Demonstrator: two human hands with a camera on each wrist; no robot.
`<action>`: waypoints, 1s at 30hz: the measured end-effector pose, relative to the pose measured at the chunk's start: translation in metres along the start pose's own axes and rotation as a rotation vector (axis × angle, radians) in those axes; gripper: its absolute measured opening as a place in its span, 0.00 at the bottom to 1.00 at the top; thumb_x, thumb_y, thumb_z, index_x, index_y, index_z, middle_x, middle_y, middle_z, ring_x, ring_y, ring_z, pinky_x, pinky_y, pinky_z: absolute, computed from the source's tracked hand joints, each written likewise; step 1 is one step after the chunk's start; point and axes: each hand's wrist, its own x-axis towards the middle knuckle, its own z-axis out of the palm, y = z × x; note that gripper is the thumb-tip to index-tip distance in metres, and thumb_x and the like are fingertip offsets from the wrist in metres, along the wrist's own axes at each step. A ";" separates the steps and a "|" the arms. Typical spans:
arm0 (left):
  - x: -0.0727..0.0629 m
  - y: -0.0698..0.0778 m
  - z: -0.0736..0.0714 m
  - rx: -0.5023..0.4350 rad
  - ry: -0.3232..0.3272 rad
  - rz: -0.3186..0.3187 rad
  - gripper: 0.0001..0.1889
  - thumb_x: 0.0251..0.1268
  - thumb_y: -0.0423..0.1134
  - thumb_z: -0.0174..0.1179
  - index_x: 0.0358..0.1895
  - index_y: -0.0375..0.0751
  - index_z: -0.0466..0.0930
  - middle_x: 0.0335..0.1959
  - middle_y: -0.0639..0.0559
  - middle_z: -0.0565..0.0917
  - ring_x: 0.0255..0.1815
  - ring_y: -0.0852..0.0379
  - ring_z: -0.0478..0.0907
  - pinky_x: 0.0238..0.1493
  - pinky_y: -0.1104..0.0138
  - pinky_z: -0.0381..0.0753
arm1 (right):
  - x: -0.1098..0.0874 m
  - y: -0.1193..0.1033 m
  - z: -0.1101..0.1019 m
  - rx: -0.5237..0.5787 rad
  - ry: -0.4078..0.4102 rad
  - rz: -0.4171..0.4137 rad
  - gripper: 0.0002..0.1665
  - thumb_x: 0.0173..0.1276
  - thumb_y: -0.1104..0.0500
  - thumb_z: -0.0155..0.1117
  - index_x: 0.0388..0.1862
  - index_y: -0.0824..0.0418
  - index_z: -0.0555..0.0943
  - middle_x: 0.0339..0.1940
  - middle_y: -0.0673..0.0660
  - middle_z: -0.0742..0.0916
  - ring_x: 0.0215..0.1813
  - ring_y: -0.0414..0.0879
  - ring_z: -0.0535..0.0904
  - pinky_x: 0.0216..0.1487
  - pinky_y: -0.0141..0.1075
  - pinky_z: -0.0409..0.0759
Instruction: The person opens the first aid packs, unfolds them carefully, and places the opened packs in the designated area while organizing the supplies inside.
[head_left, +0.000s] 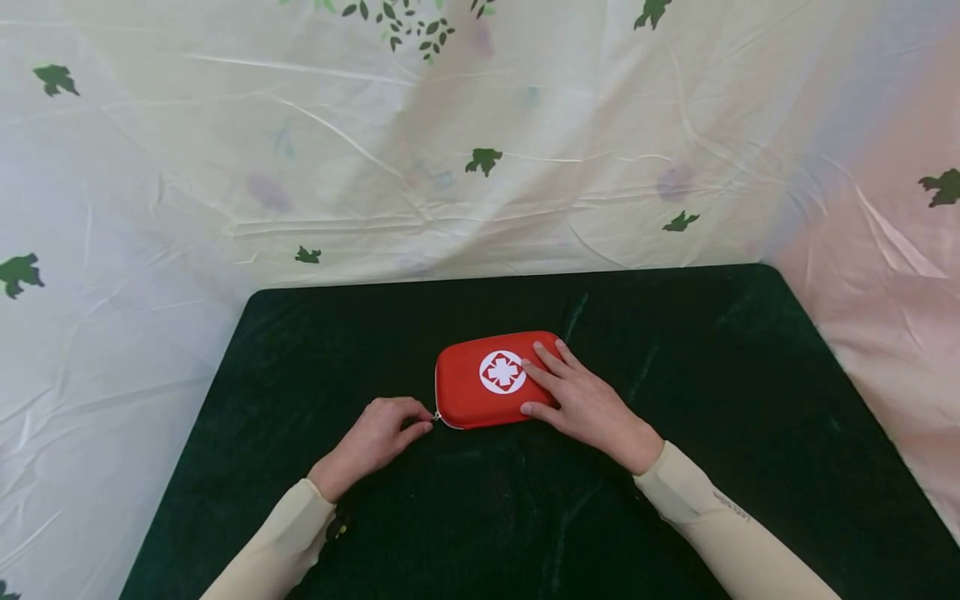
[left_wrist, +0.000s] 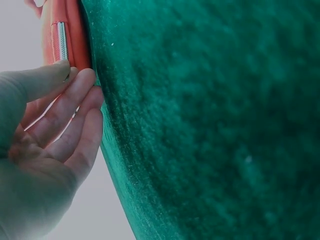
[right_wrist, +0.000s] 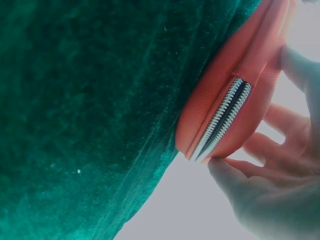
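Note:
A red zippered case point(head_left: 461, 387) with a white round cross emblem point(head_left: 502, 372) lies flat on the dark green cloth. At its near left corner my left hand point(head_left: 375, 435) pinches the small metal zipper pull point(head_left: 437, 416) between thumb and fingers. My right hand point(head_left: 588, 402) rests on the right part of the lid, its fingers spread. In the right wrist view the zipper teeth point(right_wrist: 220, 122) stand parted at the case's right end. Toward the left hand, the left wrist view has the zipper point(left_wrist: 62, 40) running together. What the case holds is hidden.
The green velvet cloth point(head_left: 337, 350) covers a table with rounded far corners. Behind and on both sides hang pale curtains point(head_left: 562, 208) with green leaf-like prints, close to the table's edges.

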 end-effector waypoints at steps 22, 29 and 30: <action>0.001 0.022 -0.004 0.048 -0.121 -0.025 0.09 0.72 0.43 0.64 0.51 0.50 0.86 0.42 0.64 0.86 0.39 0.73 0.80 0.43 0.69 0.82 | 0.001 0.001 0.000 0.003 -0.001 -0.003 0.45 0.71 0.38 0.67 0.82 0.51 0.65 0.84 0.60 0.61 0.84 0.65 0.48 0.71 0.60 0.71; 0.002 0.024 -0.003 0.056 -0.144 -0.023 0.10 0.72 0.44 0.64 0.51 0.50 0.87 0.42 0.63 0.86 0.37 0.73 0.80 0.42 0.70 0.82 | 0.001 0.001 0.000 0.002 -0.005 0.003 0.46 0.71 0.38 0.67 0.82 0.51 0.65 0.84 0.60 0.60 0.84 0.65 0.48 0.72 0.60 0.70; 0.002 0.024 -0.003 0.055 -0.147 -0.023 0.10 0.72 0.44 0.65 0.51 0.50 0.87 0.41 0.63 0.86 0.37 0.73 0.80 0.42 0.70 0.82 | 0.001 0.001 0.000 0.003 -0.005 0.003 0.45 0.71 0.38 0.68 0.82 0.51 0.66 0.84 0.60 0.60 0.84 0.65 0.48 0.72 0.60 0.70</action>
